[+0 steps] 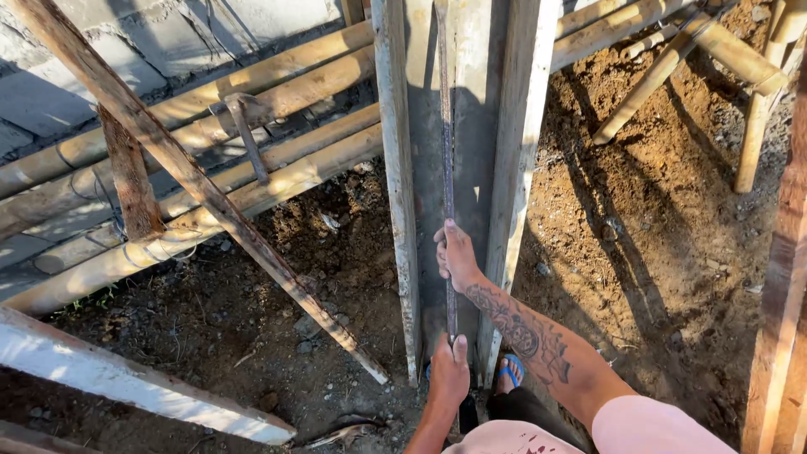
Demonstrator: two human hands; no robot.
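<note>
Both hands grip the steel rod: right hand (458, 256) higher, left hand (450, 374) lower, apparently working it inside the wooden formwork (395, 168).

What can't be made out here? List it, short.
Head view only:
- Top of the steel rod: cut off by the upper frame edge.
- Rod's lower end: hidden behind the left hand.
- Right hand palm and grip: turned away from the camera.
- Foot in the blue sandal: mostly hidden by the leg and the form board.
- Hammer head: too shadowed to tell.
</note>
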